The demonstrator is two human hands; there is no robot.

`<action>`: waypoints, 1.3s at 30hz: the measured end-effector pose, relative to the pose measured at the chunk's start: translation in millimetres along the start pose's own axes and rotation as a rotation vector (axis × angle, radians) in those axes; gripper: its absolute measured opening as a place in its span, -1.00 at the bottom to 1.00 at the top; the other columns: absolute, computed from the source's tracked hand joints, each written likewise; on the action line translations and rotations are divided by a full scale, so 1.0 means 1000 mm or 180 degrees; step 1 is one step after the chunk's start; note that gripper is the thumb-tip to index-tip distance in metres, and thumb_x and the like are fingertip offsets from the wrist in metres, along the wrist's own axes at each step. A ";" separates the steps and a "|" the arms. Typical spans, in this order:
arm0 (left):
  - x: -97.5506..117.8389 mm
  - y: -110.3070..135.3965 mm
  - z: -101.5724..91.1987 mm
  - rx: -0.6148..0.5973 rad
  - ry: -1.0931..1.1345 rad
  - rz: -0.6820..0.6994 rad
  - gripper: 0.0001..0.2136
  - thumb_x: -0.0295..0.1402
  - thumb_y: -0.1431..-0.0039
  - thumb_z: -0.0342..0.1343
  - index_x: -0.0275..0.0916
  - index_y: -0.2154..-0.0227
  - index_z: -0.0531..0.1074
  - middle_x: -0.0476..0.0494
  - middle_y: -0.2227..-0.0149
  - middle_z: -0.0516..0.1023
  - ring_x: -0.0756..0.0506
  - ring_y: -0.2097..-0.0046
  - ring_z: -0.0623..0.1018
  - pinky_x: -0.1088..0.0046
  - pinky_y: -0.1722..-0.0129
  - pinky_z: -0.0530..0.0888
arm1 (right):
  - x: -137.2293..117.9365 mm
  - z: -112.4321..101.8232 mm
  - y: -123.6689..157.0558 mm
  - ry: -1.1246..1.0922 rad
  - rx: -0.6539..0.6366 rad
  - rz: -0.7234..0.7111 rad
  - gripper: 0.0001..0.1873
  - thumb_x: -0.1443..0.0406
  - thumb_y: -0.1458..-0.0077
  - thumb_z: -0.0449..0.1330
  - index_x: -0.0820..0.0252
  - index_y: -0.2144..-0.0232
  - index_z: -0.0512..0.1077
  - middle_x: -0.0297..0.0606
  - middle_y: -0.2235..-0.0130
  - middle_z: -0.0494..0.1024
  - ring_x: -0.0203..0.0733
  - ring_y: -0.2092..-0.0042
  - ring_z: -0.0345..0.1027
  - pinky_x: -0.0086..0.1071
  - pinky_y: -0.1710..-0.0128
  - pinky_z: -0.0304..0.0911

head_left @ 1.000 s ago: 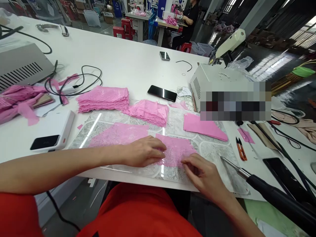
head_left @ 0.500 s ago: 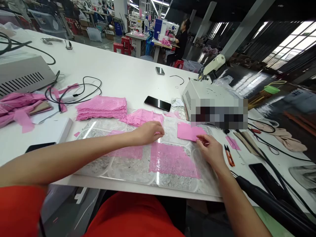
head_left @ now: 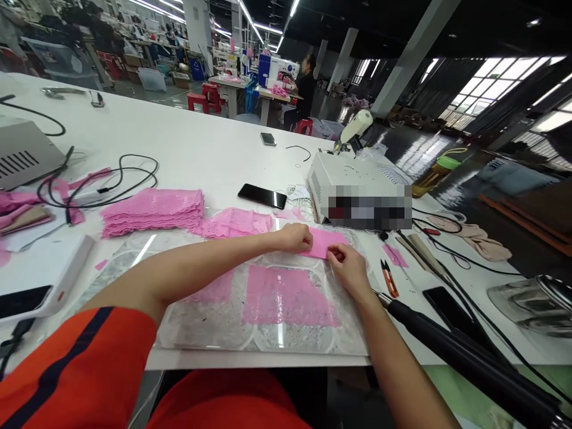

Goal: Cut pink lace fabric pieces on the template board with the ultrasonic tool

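A smooth pink fabric piece [head_left: 322,243] lies at the back right of a transparent plastic-covered board [head_left: 205,333]. My left hand [head_left: 294,238] is closed at its left edge, the fingertips partly hidden behind the knuckles. At the near right corner of the same piece, my right hand [head_left: 347,266] pinches with thumb and forefinger. Nearer to me, a pink lace panel [head_left: 288,295] lies flat on the board, with another pink panel [head_left: 214,289] partly under my left forearm. Loose pink lace pieces [head_left: 239,222] lie behind that forearm, beside a thick stack of pink lace [head_left: 154,208].
A black phone [head_left: 262,195] and a grey machine box [head_left: 357,179] stand behind the board. Orange-handled thread snips [head_left: 389,278] lie to the right, near a black-handled tool [head_left: 447,339] with a cable. Black cables [head_left: 134,170] loop at left. A person [head_left: 306,89] sits at a distant sewing machine.
My left hand has moved right, to the left edge of the smooth pink piece. My right hand stays at that piece's right corner. The camera view has turned right.
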State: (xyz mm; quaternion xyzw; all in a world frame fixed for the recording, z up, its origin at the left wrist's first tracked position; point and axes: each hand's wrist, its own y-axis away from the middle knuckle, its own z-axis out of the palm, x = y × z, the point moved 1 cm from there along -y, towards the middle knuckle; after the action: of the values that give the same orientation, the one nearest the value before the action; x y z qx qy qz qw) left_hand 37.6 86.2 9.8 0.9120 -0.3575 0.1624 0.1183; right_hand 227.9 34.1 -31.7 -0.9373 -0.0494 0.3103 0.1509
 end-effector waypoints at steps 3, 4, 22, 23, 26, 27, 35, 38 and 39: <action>-0.005 -0.004 -0.002 -0.0096 0.0056 -0.0010 -0.70 -0.24 -0.30 0.09 -0.28 -0.01 0.38 -0.20 -0.01 0.44 -0.14 0.04 0.51 0.19 0.07 0.51 | -0.001 0.000 0.000 -0.0078 0.0020 0.0018 -0.74 0.21 -0.02 0.07 0.18 0.34 0.51 -0.21 0.32 0.55 -0.22 0.35 0.37 -0.29 0.24 0.28; -0.006 -0.004 -0.002 -0.0117 0.0073 -0.0016 -0.70 -0.24 -0.30 0.09 -0.28 -0.01 0.38 -0.19 -0.01 0.44 -0.14 0.04 0.51 0.19 0.07 0.51 | -0.002 -0.001 0.000 -0.0098 0.0029 0.0015 -0.74 0.21 -0.02 0.07 0.18 0.33 0.51 -0.21 0.32 0.55 -0.22 0.35 0.37 -0.29 0.24 0.29; -0.001 0.001 -0.010 -0.0343 -0.0041 -0.0037 -0.74 -0.25 -0.28 0.12 -0.31 0.07 0.42 -0.17 0.06 0.48 -0.12 0.08 0.52 0.20 0.08 0.50 | -0.003 -0.001 0.001 -0.0126 0.0084 0.0017 -0.74 0.25 -0.01 0.07 0.17 0.33 0.52 -0.21 0.31 0.57 -0.22 0.34 0.37 -0.29 0.24 0.30; -0.001 0.001 -0.010 -0.0315 -0.0056 -0.0027 -0.74 -0.26 -0.28 0.12 -0.31 0.08 0.42 -0.17 0.06 0.48 -0.13 0.06 0.51 0.18 0.06 0.50 | -0.003 -0.001 0.001 -0.0126 0.0084 0.0018 -0.75 0.24 -0.01 0.07 0.17 0.34 0.52 -0.21 0.31 0.57 -0.22 0.35 0.37 -0.29 0.24 0.29; -0.002 0.001 -0.009 -0.0285 -0.0060 -0.0001 -0.73 -0.25 -0.29 0.11 -0.30 0.05 0.41 -0.18 0.03 0.46 -0.13 0.05 0.51 0.18 0.05 0.49 | -0.004 -0.001 0.001 -0.0122 0.0092 0.0016 -0.75 0.24 -0.01 0.07 0.17 0.34 0.52 -0.21 0.31 0.57 -0.22 0.34 0.38 -0.29 0.24 0.29; -0.003 0.000 -0.008 -0.0310 -0.0043 0.0005 -0.73 -0.25 -0.29 0.10 -0.29 0.03 0.40 -0.19 0.02 0.46 -0.13 0.05 0.51 0.19 0.06 0.50 | -0.004 0.000 0.001 -0.0119 0.0097 0.0015 -0.75 0.24 -0.01 0.07 0.16 0.34 0.52 -0.21 0.31 0.57 -0.22 0.34 0.38 -0.29 0.24 0.29; -0.009 -0.004 -0.010 -0.0547 0.0183 0.0042 -0.71 -0.24 -0.30 0.10 -0.29 0.01 0.39 -0.18 0.01 0.45 -0.14 0.06 0.51 0.21 0.09 0.51 | -0.005 -0.002 0.003 -0.0172 0.0128 -0.0089 -0.77 0.27 -0.04 0.09 0.18 0.32 0.53 -0.19 0.29 0.56 -0.20 0.33 0.39 -0.27 0.23 0.31; -0.010 -0.005 -0.010 -0.0612 0.0275 0.0067 -0.70 -0.23 -0.30 0.10 -0.30 0.02 0.39 -0.18 0.02 0.46 -0.14 0.07 0.52 0.22 0.10 0.52 | -0.013 -0.005 0.006 -0.0266 0.0099 -0.0326 -0.78 0.26 -0.07 0.12 0.16 0.29 0.54 -0.18 0.24 0.55 -0.17 0.24 0.41 -0.25 0.17 0.33; -0.011 -0.006 -0.010 -0.0623 0.0304 0.0080 -0.70 -0.23 -0.29 0.10 -0.30 0.02 0.39 -0.17 0.03 0.46 -0.14 0.08 0.52 0.22 0.10 0.52 | -0.017 -0.006 0.007 -0.0293 0.0075 -0.0427 -0.79 0.25 -0.07 0.14 0.15 0.28 0.54 -0.18 0.22 0.55 -0.15 0.20 0.40 -0.25 0.14 0.33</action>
State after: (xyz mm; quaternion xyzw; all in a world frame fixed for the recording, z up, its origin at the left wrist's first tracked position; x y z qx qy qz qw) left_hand 32.2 100.6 13.9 0.8828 -0.3771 0.1714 0.2217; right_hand 218.0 22.9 -19.9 -0.9148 -0.1154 0.3428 0.1799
